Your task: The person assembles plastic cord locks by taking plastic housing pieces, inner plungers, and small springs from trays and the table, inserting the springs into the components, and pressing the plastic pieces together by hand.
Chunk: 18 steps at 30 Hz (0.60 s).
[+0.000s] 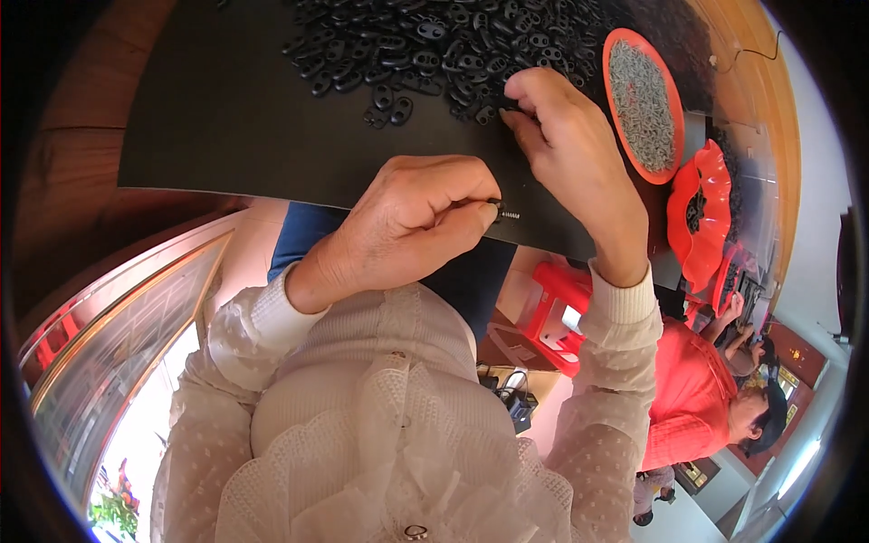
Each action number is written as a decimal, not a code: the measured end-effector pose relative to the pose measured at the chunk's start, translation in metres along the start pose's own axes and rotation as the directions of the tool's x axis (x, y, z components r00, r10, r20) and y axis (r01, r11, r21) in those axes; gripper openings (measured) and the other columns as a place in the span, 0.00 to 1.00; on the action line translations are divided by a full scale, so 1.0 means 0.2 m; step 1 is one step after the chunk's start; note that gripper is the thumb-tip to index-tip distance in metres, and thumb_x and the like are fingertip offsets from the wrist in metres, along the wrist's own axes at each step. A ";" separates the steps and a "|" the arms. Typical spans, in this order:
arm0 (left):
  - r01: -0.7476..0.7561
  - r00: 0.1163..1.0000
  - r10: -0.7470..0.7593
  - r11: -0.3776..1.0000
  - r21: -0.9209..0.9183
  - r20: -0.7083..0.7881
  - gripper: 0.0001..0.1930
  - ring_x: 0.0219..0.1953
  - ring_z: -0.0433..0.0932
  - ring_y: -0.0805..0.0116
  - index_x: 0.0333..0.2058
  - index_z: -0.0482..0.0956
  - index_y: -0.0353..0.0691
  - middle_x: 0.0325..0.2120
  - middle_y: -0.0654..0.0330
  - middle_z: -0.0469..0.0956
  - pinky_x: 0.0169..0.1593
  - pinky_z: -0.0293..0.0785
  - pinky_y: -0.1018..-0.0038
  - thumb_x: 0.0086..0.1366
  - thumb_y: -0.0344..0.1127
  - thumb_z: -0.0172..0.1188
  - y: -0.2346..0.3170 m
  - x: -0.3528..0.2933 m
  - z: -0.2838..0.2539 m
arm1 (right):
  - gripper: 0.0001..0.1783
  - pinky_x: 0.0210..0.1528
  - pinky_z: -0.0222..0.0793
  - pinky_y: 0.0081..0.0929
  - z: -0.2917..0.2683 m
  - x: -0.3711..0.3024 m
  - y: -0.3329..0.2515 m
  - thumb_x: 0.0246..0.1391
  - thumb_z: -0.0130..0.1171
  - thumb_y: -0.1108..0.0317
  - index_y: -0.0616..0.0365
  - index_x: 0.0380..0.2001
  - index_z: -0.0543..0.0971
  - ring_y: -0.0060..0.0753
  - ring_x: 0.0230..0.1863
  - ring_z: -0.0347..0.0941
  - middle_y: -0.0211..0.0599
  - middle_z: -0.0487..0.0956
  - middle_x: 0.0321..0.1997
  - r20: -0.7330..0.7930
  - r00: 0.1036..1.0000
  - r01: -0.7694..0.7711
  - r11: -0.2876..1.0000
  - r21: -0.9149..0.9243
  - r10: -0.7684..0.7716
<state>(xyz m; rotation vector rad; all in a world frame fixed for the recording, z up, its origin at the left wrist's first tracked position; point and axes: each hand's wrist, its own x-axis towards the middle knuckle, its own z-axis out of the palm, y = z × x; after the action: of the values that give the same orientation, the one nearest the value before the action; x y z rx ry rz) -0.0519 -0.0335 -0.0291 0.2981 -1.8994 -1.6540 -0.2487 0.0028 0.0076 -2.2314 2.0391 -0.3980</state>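
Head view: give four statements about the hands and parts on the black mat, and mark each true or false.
1. The left hand pinches a small black piece with a spring at its tip. True.
2. The right hand rests in the orange tray. False: it reaches into the pile of black plastic parts.
3. The orange tray holds small grey metal pieces. True.
4. The black mat is white. False: it is black.

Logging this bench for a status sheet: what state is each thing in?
left hand: closed, pinching a small spring
right hand: fingertips down in the black parts pile
black parts pile: loose, spread on the black mat
orange oval tray: full of small grey pieces
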 end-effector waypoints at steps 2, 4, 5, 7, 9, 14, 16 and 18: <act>-0.033 0.999 0.033 0.999 -0.005 -0.007 0.01 0.20 0.65 0.75 0.28 0.71 0.32 0.19 0.62 0.67 0.24 0.60 0.75 0.60 0.22 0.53 0.00 0.00 0.00 | 0.08 0.30 0.72 0.28 0.01 -0.03 -0.01 0.50 0.61 0.75 0.62 0.35 0.77 0.37 0.27 0.76 0.38 0.76 0.29 -0.106 0.992 -0.023 0.935 0.353 0.065; -0.015 0.999 0.016 1.000 -0.016 0.052 0.01 0.23 0.69 0.76 0.30 0.73 0.32 0.22 0.61 0.71 0.27 0.64 0.77 0.61 0.23 0.53 0.02 0.00 -0.02 | 0.08 0.31 0.70 0.23 0.01 -0.07 -0.07 0.51 0.61 0.75 0.62 0.37 0.78 0.28 0.28 0.75 0.34 0.78 0.28 -0.078 0.979 -0.106 0.798 0.593 0.187; -0.014 0.998 0.015 1.000 -0.016 0.055 0.01 0.23 0.69 0.76 0.30 0.73 0.32 0.22 0.61 0.71 0.27 0.64 0.77 0.61 0.23 0.53 0.02 0.00 -0.02 | 0.08 0.32 0.69 0.17 0.01 -0.09 -0.10 0.53 0.62 0.74 0.62 0.38 0.80 0.19 0.28 0.74 0.30 0.79 0.27 -0.021 0.955 -0.167 0.596 0.785 0.296; 0.054 0.997 -0.048 0.993 -0.104 0.064 0.04 0.29 0.73 0.75 0.34 0.76 0.33 0.29 0.60 0.75 0.34 0.68 0.79 0.63 0.25 0.52 0.00 0.00 -0.04 | 0.07 0.33 0.67 0.13 0.01 -0.12 -0.16 0.56 0.61 0.73 0.63 0.38 0.81 0.12 0.31 0.71 0.25 0.80 0.28 0.055 0.937 -0.209 0.424 0.881 0.346; 0.085 0.995 -0.076 0.985 -0.150 0.062 0.05 0.33 0.74 0.74 0.36 0.76 0.33 0.32 0.59 0.77 0.38 0.69 0.78 0.65 0.26 0.52 0.00 -0.01 -0.04 | 0.07 0.31 0.65 0.12 0.01 -0.15 -0.19 0.56 0.61 0.73 0.63 0.37 0.81 0.10 0.30 0.70 0.24 0.79 0.27 0.057 0.935 -0.195 0.375 0.906 0.350; 0.101 0.995 -0.097 0.977 -0.186 0.031 0.08 0.40 0.75 0.72 0.39 0.76 0.32 0.36 0.58 0.78 0.48 0.68 0.75 0.68 0.29 0.49 0.03 -0.01 -0.05 | 0.06 0.28 0.63 0.11 0.01 -0.23 -0.16 0.56 0.61 0.73 0.64 0.36 0.80 0.10 0.28 0.68 0.23 0.77 0.26 0.066 0.939 -0.212 0.414 0.885 0.338; 0.215 0.977 -0.211 0.950 -0.225 0.039 0.09 0.43 0.75 0.72 0.39 0.77 0.32 0.37 0.58 0.78 0.52 0.68 0.73 0.68 0.29 0.48 0.06 0.00 -0.04 | 0.06 0.28 0.62 0.11 0.01 -0.24 -0.16 0.56 0.60 0.73 0.64 0.35 0.80 0.10 0.27 0.67 0.23 0.77 0.25 0.092 0.936 -0.236 0.412 0.880 0.340; 0.189 0.982 -0.179 0.948 -0.256 0.061 0.09 0.42 0.74 0.73 0.39 0.77 0.32 0.37 0.58 0.78 0.50 0.68 0.74 0.68 0.28 0.49 0.03 -0.01 -0.04 | 0.06 0.28 0.64 0.12 -0.01 -0.23 -0.18 0.57 0.60 0.72 0.64 0.35 0.79 0.11 0.27 0.68 0.23 0.76 0.25 0.049 0.865 -0.229 0.307 0.924 0.499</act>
<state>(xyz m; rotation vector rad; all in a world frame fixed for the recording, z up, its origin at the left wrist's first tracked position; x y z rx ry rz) -0.0444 -0.0369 -0.0244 0.3475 -1.6952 -2.0225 -0.2182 0.0520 0.0121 -0.9965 1.6222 -1.3963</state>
